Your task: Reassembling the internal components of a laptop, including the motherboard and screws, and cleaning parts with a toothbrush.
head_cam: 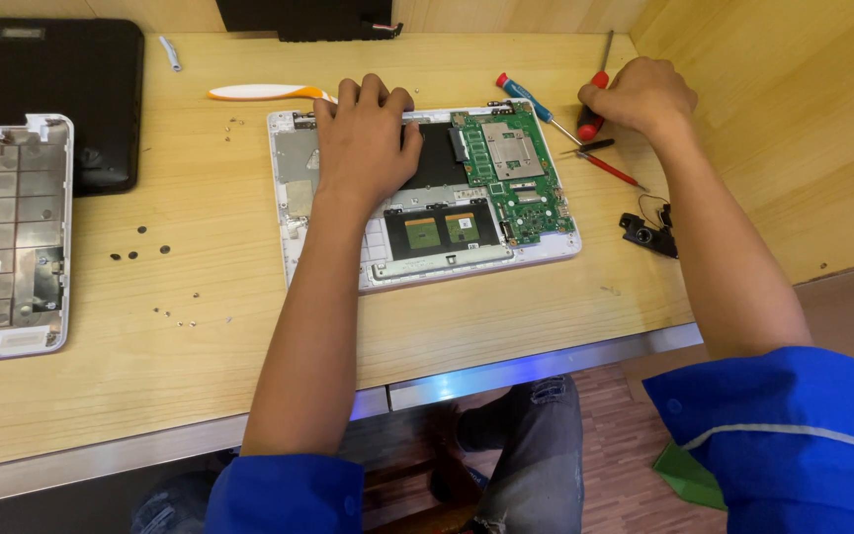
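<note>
The left hand [368, 133] lies spread flat on the opened white laptop base [425, 194] near the table's [200, 297] far edge; the right hand [638, 97] is curled around a red-handled screwdriver [595, 104].

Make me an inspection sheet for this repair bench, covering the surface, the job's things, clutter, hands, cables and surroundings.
Surface: wooden desk, pale, with small loose screws scattered left of centre.
Job's things: opened white laptop base with green circuit board exposed; red-handled screwdriver.
Clutter: blue-handled screwdriver, orange and white pry tool, small black speaker part, white bottom cover, black laptop.
Hands: left hand rests flat on the laptop base; right hand closed around the red-handled screwdriver.
Cables: thin wires at the speaker part.
Surroundings: wooden side panel.
</note>
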